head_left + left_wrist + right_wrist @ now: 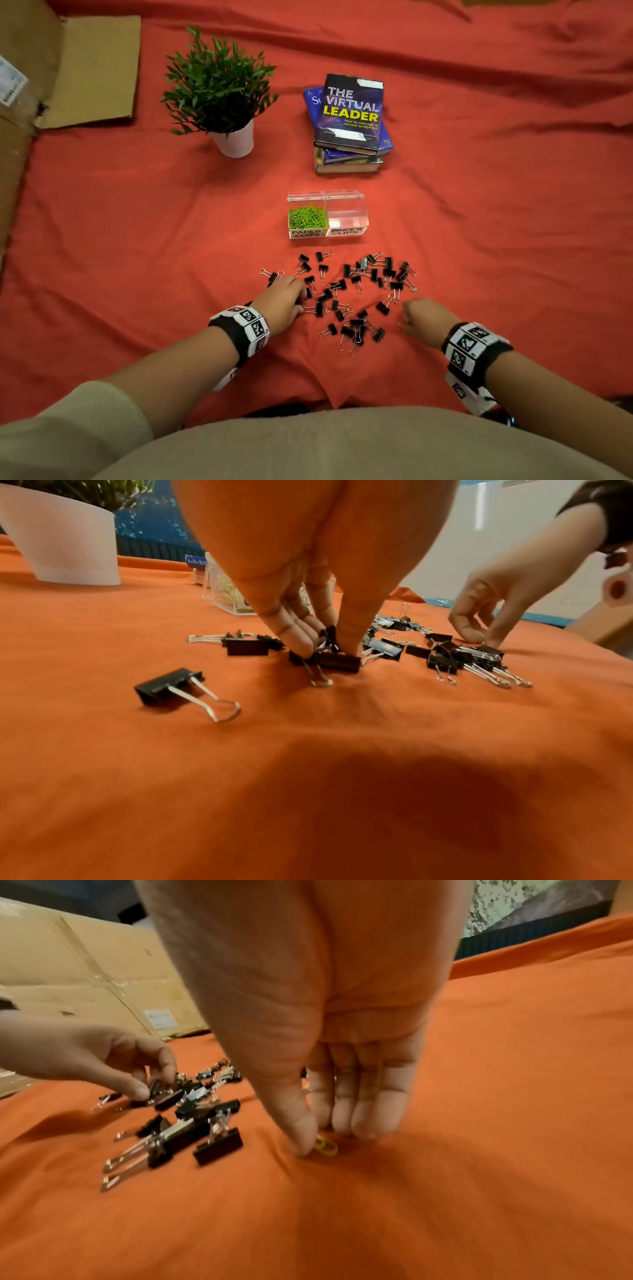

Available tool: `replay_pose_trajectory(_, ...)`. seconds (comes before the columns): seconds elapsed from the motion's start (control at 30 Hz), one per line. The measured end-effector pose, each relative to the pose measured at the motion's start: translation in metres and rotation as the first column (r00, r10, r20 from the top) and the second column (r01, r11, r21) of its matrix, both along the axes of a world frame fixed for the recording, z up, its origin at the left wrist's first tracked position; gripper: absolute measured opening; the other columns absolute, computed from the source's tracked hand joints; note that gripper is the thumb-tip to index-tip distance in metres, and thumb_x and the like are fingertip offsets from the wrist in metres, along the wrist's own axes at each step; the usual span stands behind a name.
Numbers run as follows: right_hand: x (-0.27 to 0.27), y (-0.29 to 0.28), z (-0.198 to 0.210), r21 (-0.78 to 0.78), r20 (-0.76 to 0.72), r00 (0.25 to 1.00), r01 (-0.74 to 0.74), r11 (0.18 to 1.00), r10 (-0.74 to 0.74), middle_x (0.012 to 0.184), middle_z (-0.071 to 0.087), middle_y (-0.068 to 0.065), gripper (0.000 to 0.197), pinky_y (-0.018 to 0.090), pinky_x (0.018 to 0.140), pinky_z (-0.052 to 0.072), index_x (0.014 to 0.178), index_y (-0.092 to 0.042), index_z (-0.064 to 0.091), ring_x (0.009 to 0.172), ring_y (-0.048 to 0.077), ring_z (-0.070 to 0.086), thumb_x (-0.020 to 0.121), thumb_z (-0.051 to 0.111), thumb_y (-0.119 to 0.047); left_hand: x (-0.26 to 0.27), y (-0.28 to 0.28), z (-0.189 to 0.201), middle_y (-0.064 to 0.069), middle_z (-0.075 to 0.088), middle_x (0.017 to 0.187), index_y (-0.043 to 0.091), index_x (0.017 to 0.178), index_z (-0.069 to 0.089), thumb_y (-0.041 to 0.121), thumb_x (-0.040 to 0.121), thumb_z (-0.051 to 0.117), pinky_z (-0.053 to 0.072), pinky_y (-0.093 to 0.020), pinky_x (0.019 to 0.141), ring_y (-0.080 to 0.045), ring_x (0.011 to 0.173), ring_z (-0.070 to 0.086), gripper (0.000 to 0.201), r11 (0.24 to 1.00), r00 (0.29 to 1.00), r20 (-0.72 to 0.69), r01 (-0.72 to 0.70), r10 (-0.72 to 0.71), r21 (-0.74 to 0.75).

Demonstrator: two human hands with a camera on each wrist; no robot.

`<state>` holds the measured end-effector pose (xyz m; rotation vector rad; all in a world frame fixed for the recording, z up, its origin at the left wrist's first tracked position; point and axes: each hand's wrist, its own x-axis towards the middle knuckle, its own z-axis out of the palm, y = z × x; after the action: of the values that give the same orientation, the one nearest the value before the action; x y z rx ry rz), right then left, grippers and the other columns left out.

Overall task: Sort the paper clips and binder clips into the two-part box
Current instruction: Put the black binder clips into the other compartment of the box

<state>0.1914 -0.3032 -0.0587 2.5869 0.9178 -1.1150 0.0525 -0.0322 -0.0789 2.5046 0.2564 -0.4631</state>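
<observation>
The clear two-part box (346, 197) stands on the red cloth; its left part holds green paper clips (306, 217), and its right part, labelled for binder clips, is bare. Several black binder clips (356, 291) lie scattered in front of the box. At the pile's left edge, my left hand (327, 650) pinches one black binder clip (339, 662) between thumb and fingers, low on the cloth. Right of the pile, my right hand (322, 1139) reaches down, thumb and fingers pinching a green paper clip (327, 1146) that lies on the cloth.
A potted plant (219, 92) and a stack of books (349, 120) stand behind the box. Cardboard (92, 68) lies at the far left. One binder clip (171, 687) sits apart, left of my left hand.
</observation>
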Motion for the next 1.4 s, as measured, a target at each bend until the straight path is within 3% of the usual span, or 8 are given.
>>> replay_pose_trajectory(0.27, -0.001, 0.005, 0.006, 0.082, -0.108, 0.989, 0.105, 0.991, -0.096, 0.077, 0.058, 0.0, 0.021, 0.022, 0.06, 0.039, 0.065, -0.023, 0.043, 0.072, 0.019, 0.054, 0.081, 0.051, -0.011, 0.011, 0.015, 0.009, -0.004, 0.061, 0.103, 0.013, 0.095, 0.06, 0.019, 0.089, 0.061, 0.043, -0.031, 0.082, -0.023, 0.096, 0.058, 0.008, 0.998, 0.997, -0.049, -0.064, 0.064, 0.0)
replay_pose_trajectory(0.5, 0.035, 0.124, 0.04, 0.447, -0.14, 0.98, 0.192, 0.874, -0.144, 0.084, 0.062, 0.0, 0.009, 0.015, 0.057, 0.04, 0.091, -0.01, 0.062, 0.07, 0.01, 0.056, 0.089, 0.053, -0.01, 0.017, 0.028, 0.004, -0.005, 0.06, 0.112, 0.014, 0.106, 0.058, 0.014, 0.087, 0.062, 0.046, -0.031, 0.092, -0.022, 0.103, 0.058, 0.02, 0.967, 0.967, -0.027, -0.252, 0.252, -0.035)
replay_pose_trajectory(0.67, 0.054, 0.206, 0.046, 0.49, -0.038, 0.988, 0.151, 0.859, -0.152, 0.105, 0.066, 0.012, 0.023, 0.029, 0.078, 0.048, 0.1, -0.006, 0.065, 0.095, 0.025, 0.062, 0.087, 0.048, 0.001, 0.018, 0.031, 0.001, -0.01, 0.052, 0.124, 0.013, 0.125, 0.053, 0.015, 0.089, 0.06, 0.044, -0.034, 0.097, -0.028, 0.113, 0.054, 0.037, 0.986, 0.982, -0.101, -0.157, 0.161, 0.045)
replay_pose_trajectory(0.77, 0.053, 0.222, 0.041, 0.46, 0.045, 0.994, 0.065, 0.885, -0.096, 0.114, 0.061, 0.012, 0.024, 0.034, 0.086, 0.05, 0.105, -0.007, 0.064, 0.1, 0.027, 0.06, 0.086, 0.051, 0.0, 0.017, 0.029, 0.0, -0.012, 0.049, 0.119, 0.009, 0.123, 0.054, 0.016, 0.091, 0.058, 0.048, -0.038, 0.091, -0.03, 0.105, 0.057, 0.034, 0.989, 0.989, -0.101, -0.1, 0.112, 0.112)
replay_pose_trajectory(0.93, 0.017, 0.202, 0.024, 0.56, 0.131, 0.977, -0.215, 0.8, 0.171, 0.111, 0.056, 0.005, 0.021, 0.034, 0.089, 0.051, 0.104, -0.011, 0.061, 0.1, 0.022, 0.056, 0.084, 0.055, -0.009, 0.015, 0.026, -0.002, -0.016, 0.047, 0.112, 0.0, 0.105, 0.054, 0.016, 0.089, 0.057, 0.047, -0.045, 0.085, -0.036, 0.097, 0.057, 0.023, 0.98, 0.993, -0.075, -0.075, 0.091, 0.185)
replay_pose_trajectory(1.13, -0.008, 0.181, -0.006, 0.311, 0.138, 0.897, -0.441, 0.842, 0.419, 0.144, 0.035, 0.007, 0.06, 0.044, 0.101, 0.041, 0.139, -0.012, 0.038, 0.125, 0.03, 0.036, 0.082, 0.057, -0.015, 0.01, 0.018, 0.0, -0.01, 0.047, 0.119, 0.007, 0.114, 0.049, 0.015, 0.091, 0.052, 0.046, -0.044, 0.092, -0.029, 0.117, 0.044, 0.025, 0.963, 0.997, -0.029, -0.061, 0.071, 0.262)
replay_pose_trajectory(1.27, -0.015, 0.178, -0.011, 0.33, 0.129, 0.913, -0.408, 0.851, 0.388, 0.129, 0.041, 0.012, 0.039, 0.045, 0.09, 0.045, 0.121, -0.005, 0.05, 0.112, 0.034, 0.043, 0.082, 0.054, -0.002, 0.009, 0.015, 0.001, -0.009, 0.048, 0.117, 0.01, 0.11, 0.048, 0.011, 0.091, 0.051, 0.047, -0.043, 0.089, -0.028, 0.115, 0.045, 0.019, 0.955, 0.999, -0.032, -0.032, 0.043, 0.295)
replay_pose_trajectory(1.4, -0.017, 0.171, -0.014, 0.413, 0.02, 0.977, -0.203, 0.888, 0.215, 0.116, 0.041, 0.014, 0.028, 0.043, 0.078, 0.045, 0.104, -0.003, 0.052, 0.093, 0.034, 0.053, 0.077, 0.059, -0.003, 0.011, 0.013, 0.005, -0.011, 0.049, 0.112, 0.01, 0.105, 0.049, 0.009, 0.088, 0.05, 0.046, -0.046, 0.085, -0.033, 0.108, 0.051, 0.017, 0.967, 0.998, -0.036, -0.035, 0.045, 0.252)
